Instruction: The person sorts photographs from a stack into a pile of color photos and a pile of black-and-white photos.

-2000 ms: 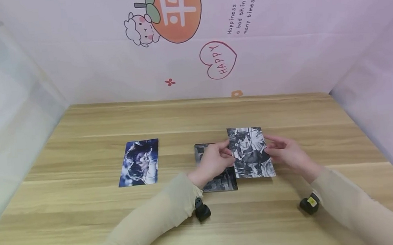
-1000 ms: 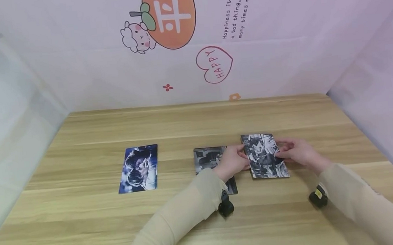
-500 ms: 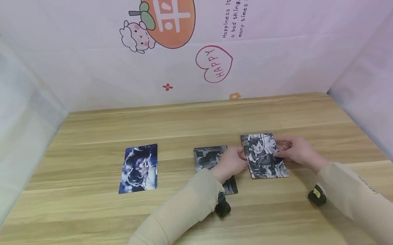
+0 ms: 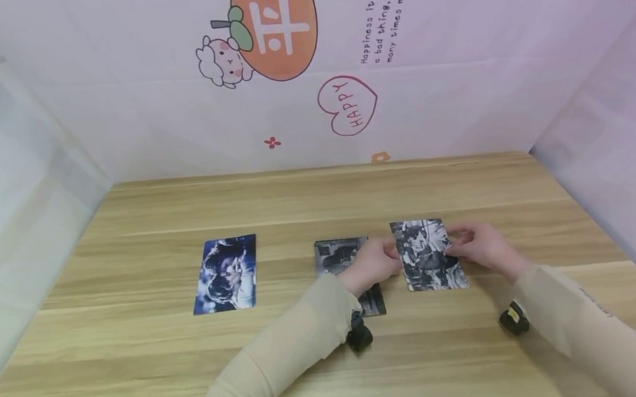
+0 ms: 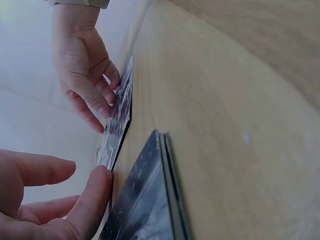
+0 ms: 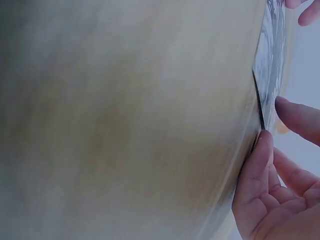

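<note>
1. Left hand (image 4: 374, 262): at left edge of the black-and-white photo (image 4: 428, 255), fingertips touching that edge. Thumb pressed to the card's side in left wrist view (image 5: 92, 192); other fingers loosely curved, not wrapped round anything. Looks like steadying/squaring, not gripping.
2. Right hand (image 4: 480, 245): at the photo's right edge, fingers bent over the edge w/ tips on the print's face. Right wrist view shows thumb (image 6: 256, 165) against the card's side, other fingers relaxed. Prob. a light hold to line the card up.
3. Black-and-white photo: lies flat or nearly flat on the table (image 4: 318, 198), right of centre, long side pointing away from the person, between both hands. Left wrist view suggests one edge a touch raised; can't tell for sure.
4. Dark photo stack (image 4: 342, 255): just left of item 3, partly hidden by left wrist. Left wrist view shows more than one layer (image 5: 167, 200), so likely several cards piled.
5. Blue photo (image 4: 225, 274): well apart to the left, flat, untouched, same upright orientation — the three sit in a row.
6. Wrist cameras (image 4: 360, 336), (image 4: 514, 320): small black units under each beige sleeve.
7. Backdrop: pale pink sheet w/ orange fruit drawing (image 4: 275, 23) and "HAPPY" heart (image 4: 348, 105).
</note>
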Available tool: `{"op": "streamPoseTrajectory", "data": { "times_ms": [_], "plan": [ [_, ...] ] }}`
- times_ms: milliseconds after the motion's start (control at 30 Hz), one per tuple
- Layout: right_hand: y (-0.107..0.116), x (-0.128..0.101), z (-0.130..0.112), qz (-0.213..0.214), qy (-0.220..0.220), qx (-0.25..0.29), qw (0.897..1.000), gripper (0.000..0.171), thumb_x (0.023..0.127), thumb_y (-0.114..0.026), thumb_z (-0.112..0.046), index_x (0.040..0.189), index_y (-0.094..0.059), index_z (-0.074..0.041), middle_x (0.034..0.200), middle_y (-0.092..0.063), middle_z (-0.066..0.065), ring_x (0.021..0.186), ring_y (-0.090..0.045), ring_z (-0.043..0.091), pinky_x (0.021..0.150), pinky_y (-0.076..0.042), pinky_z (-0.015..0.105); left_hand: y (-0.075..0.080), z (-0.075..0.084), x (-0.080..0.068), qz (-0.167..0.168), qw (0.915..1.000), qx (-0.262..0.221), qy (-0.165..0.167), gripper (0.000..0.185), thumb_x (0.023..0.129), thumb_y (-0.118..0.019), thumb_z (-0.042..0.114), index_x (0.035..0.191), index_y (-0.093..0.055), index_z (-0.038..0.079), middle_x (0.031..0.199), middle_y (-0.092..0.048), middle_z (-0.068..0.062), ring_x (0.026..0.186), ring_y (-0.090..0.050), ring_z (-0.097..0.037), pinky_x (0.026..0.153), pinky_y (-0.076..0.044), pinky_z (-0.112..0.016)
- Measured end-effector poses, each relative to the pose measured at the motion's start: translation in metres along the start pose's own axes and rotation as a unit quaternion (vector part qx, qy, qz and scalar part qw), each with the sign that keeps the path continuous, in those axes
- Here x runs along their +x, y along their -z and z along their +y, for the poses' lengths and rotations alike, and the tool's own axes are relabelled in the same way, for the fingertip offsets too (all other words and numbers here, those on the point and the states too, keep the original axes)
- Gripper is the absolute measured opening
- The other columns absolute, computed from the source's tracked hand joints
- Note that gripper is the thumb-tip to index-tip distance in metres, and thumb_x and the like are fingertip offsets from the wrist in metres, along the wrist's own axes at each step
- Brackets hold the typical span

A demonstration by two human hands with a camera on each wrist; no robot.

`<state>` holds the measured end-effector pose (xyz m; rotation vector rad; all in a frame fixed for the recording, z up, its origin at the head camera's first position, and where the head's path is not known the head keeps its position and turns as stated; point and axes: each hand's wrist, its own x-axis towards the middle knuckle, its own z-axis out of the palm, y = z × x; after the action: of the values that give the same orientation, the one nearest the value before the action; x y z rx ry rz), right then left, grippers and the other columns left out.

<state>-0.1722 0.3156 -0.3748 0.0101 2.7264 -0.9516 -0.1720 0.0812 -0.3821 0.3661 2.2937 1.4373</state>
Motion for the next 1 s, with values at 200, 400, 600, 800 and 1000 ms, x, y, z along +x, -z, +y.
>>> {"op": "streamPoseTrajectory", "data": {
  "times_ms": [200, 400, 600, 800, 1000],
  "plan": [
    [0.005, -0.007, -0.005, -0.008, -0.011, 0.036, 0.999, 0.058, 0.086, -0.067, -0.017, 0.133, -0.044, 0.008, 0.111, -0.061, 0.029, 0.083, -0.063, 0.019, 0.070, -0.055, 0.027, 0.005, 0.002, -0.003, -0.006, 0.9994, -0.033, -0.009, 0.050, 0.085, -0.059, 0.002, 0.133, -0.050, -0.003, 0.110, -0.066, -0.014, 0.091, -0.063, -0.018, 0.075, -0.053, -0.023],
    [0.009, -0.012, -0.020, -0.009, -0.010, 0.070, 0.997, 0.065, 0.088, -0.065, -0.024, 0.139, -0.038, 0.007, 0.123, -0.054, 0.031, 0.095, -0.061, 0.026, 0.076, -0.054, 0.030, 0.013, 0.005, -0.010, -0.017, 0.9968, -0.079, -0.006, 0.046, 0.089, -0.059, 0.006, 0.134, -0.050, 0.002, 0.118, -0.063, -0.014, 0.098, -0.064, -0.022, 0.079, -0.054, -0.027],
    [0.003, -0.017, -0.037, -0.018, 0.004, 0.101, 0.995, 0.062, 0.089, -0.065, -0.020, 0.138, -0.038, 0.008, 0.117, -0.059, 0.026, 0.098, -0.061, 0.025, 0.084, -0.055, 0.035, 0.024, 0.005, -0.018, -0.018, 0.9955, -0.092, -0.014, 0.043, 0.091, -0.057, 0.008, 0.133, -0.052, 0.006, 0.119, -0.062, -0.011, 0.099, -0.064, -0.022, 0.082, -0.055, -0.031],
    [-0.007, -0.017, -0.052, -0.039, 0.018, 0.129, 0.991, 0.060, 0.089, -0.064, -0.017, 0.138, -0.039, 0.007, 0.110, -0.063, 0.018, 0.093, -0.062, 0.019, 0.085, -0.054, 0.034, 0.039, 0.003, -0.025, -0.002, 0.9964, -0.079, -0.032, 0.041, 0.092, -0.057, 0.011, 0.132, -0.052, 0.005, 0.118, -0.063, -0.011, 0.102, -0.062, -0.024, 0.085, -0.053, -0.031],
    [-0.016, -0.015, -0.063, -0.055, 0.020, 0.158, 0.986, 0.057, 0.089, -0.064, -0.016, 0.138, -0.041, 0.004, 0.111, -0.061, 0.018, 0.096, -0.062, 0.022, 0.088, -0.054, 0.036, 0.051, -0.001, -0.030, 0.014, 0.9965, -0.069, -0.046, 0.039, 0.093, -0.057, 0.010, 0.131, -0.053, 0.005, 0.119, -0.063, -0.012, 0.105, -0.061, -0.024, 0.085, -0.053, -0.030]
  ]
}}
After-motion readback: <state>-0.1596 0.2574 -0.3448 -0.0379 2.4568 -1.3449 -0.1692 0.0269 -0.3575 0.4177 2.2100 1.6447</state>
